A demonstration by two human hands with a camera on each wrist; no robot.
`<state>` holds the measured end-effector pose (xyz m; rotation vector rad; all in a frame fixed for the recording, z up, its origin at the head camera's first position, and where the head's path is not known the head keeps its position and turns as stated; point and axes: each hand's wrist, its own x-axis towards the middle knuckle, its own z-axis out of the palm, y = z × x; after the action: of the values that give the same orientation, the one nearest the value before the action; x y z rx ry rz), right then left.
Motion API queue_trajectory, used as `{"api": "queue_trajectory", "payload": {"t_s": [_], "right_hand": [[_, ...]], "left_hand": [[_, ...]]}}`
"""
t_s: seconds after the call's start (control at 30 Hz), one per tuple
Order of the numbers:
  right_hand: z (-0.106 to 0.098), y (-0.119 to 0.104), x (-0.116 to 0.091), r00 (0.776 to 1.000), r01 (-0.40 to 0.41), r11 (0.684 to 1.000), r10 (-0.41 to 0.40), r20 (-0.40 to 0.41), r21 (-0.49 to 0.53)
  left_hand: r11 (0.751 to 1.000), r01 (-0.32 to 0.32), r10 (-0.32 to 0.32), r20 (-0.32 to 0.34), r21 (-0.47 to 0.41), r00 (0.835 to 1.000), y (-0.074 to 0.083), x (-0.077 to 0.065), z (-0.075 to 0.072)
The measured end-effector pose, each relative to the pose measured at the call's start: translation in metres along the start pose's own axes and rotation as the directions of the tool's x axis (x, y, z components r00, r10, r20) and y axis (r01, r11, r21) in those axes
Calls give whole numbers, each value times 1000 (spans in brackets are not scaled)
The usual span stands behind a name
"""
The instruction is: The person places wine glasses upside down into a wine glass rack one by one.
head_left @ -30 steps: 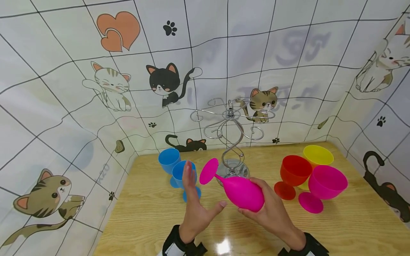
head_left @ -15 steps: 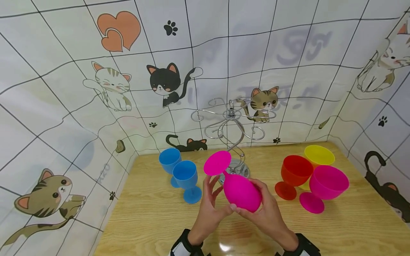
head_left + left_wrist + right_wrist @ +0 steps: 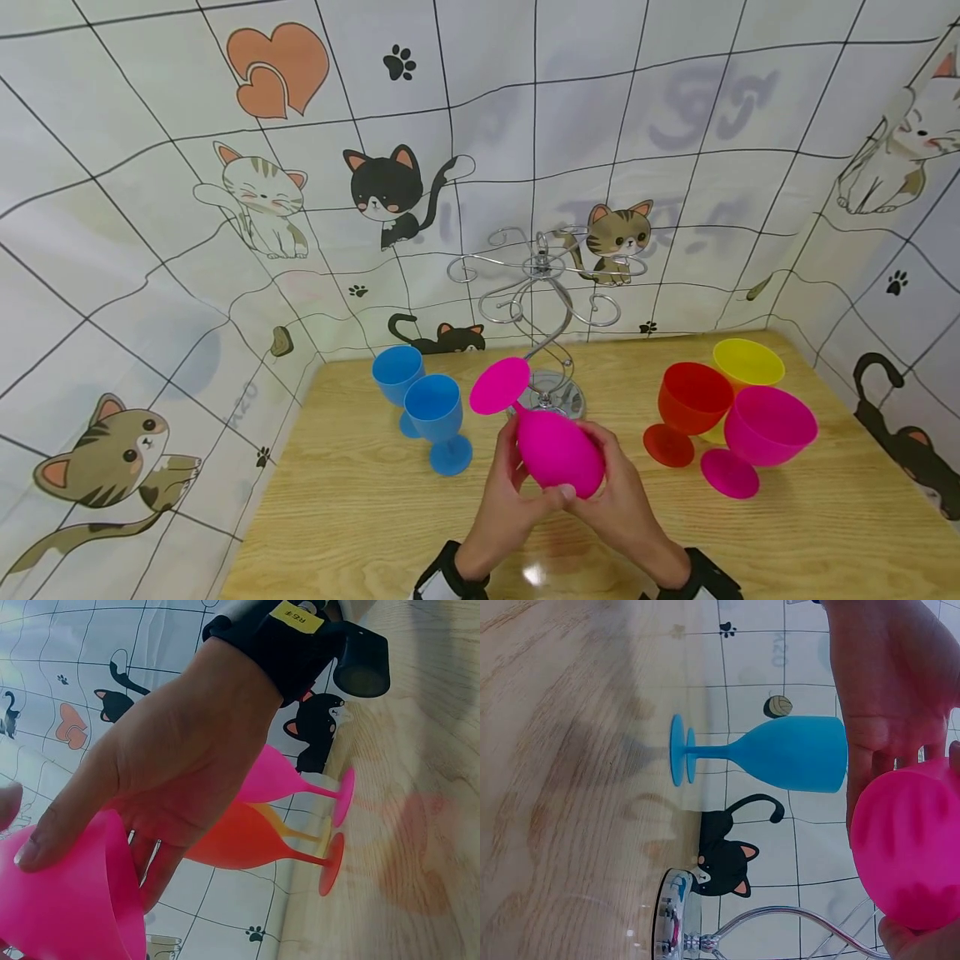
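Between both hands is a bright pink plastic goblet [image 3: 561, 454], tipped bowl down with its round foot up and to the left. My left hand [image 3: 512, 504] holds the bowl's left side, and my right hand [image 3: 618, 510] grips its right side. The thumbs meet near the rim at the front. In the left wrist view the right hand [image 3: 187, 742] curls over the bowl, its thumb on the outside. The right wrist view has the left hand [image 3: 900, 682] with its fingers behind the pink bowl [image 3: 907, 844].
A silver wire stand [image 3: 551, 333] with curled arms is behind the goblet. Two blue goblets [image 3: 435, 408] stand at left. A red goblet [image 3: 693, 400], a yellow goblet [image 3: 747, 362] and another pink goblet [image 3: 771, 425] stand at right on the wooden table [image 3: 337, 517].
The left hand, spread apart from the goblet a second ago, has come in and taken hold of the bowl. The goblet has turned and shifted slightly; the right hand keeps its grip.
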<state>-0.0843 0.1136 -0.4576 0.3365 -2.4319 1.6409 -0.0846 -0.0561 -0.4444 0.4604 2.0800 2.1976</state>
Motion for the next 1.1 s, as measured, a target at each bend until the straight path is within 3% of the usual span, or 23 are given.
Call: {"api": "queue_trajectory", "payload": {"t_s": [0.4,1.1], "right_hand": [[5,3,-1,999,42,999,-42,11,-30],[5,2,-1,995,82,995,-78,61,-62]], "left_hand": [[997,17,-10,-90,78,996,-7,0,2],[987,-3,15,-75,161,997,-4,0,-3]]}}
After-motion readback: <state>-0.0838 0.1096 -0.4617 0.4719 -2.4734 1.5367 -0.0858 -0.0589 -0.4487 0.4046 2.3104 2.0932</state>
